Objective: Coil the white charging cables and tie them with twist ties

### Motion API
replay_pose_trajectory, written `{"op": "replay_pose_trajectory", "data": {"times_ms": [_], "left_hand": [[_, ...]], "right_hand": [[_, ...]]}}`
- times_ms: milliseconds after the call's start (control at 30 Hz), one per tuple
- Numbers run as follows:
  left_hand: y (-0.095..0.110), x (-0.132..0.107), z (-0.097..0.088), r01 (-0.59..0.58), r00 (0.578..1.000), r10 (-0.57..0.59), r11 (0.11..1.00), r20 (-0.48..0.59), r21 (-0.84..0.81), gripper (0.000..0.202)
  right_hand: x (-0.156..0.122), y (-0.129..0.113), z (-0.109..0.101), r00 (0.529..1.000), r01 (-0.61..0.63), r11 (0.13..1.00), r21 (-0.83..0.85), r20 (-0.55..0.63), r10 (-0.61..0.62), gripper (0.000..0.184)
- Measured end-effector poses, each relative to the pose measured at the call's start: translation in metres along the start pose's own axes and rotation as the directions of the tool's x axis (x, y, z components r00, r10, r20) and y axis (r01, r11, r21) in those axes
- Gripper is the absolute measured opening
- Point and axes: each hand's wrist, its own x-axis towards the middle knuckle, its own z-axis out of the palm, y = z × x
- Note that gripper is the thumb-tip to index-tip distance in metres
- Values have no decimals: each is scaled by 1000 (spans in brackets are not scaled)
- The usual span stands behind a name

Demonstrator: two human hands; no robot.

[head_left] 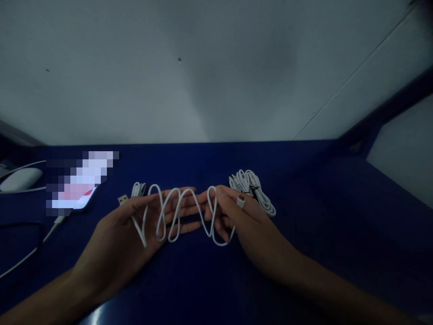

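A white USB charging cable (180, 212) lies in loose zigzag loops across both hands. My left hand (135, 225) is turned palm up with its fingers stretched out, and it holds several loops across the palm and beside the thumb. My right hand (248, 221) pinches a loop between thumb and fingers. From the top of that hand a small white connector (241, 201) with a metal tip sticks up. Just beyond my left thumb a USB-A plug (122, 199) and a small white cable coil (137, 189) show; whether they belong to the held cable I cannot tell.
Behind my right hand lie bundled white cables (267, 201) with a black tie. At left is a lit phone (81, 204), its screen blurred out, with a charging cord (59, 220) plugged in. A white rounded object (22, 179) sits farther left. The blue table (189, 280) meets a pale wall (142, 81).
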Motion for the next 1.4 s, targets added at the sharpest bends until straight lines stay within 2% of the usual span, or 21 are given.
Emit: {"op": "replay_pose_trajectory", "data": {"times_ms": [133, 200, 367, 500, 700, 833, 1100, 1400], "left_hand": [[-4, 1, -2, 26, 998, -31, 993, -49, -113, 33], [-5, 1, -2, 50, 997, -57, 991, -55, -121, 35], [-3, 1, -2, 131, 991, -127, 988, 49, -84, 45], [-2, 2, -3, 149, 982, -140, 986, 129, -69, 52], [-2, 1, -1, 170, 981, -170, 985, 94, 16, 59], [-2, 0, 1, 190, 972, -194, 981, 133, 39, 63], [-5, 1, -3, 194, 969, -207, 975, 133, 107, 58], [-7, 4, -7, 156, 975, -179, 975, 136, 161, 60]], "right_hand": [[0, -1, 1, 999, -28, 998, 48, -23, 29, 40], [1, -2, 0, 999, -34, 998, 44, -32, 36, 39], [2, -3, -4, 997, -56, 997, 50, -53, 58, 40], [3, -2, -6, 999, -18, 999, 51, -45, 20, 42], [2, -3, -6, 995, 38, 996, -77, -88, -45, 46], [0, -6, -5, 990, 54, 983, -175, -123, -76, 46], [0, -7, -5, 998, 55, 993, -106, -36, -60, 47], [1, -4, -5, 991, 15, 995, -102, -130, -28, 47]]}}
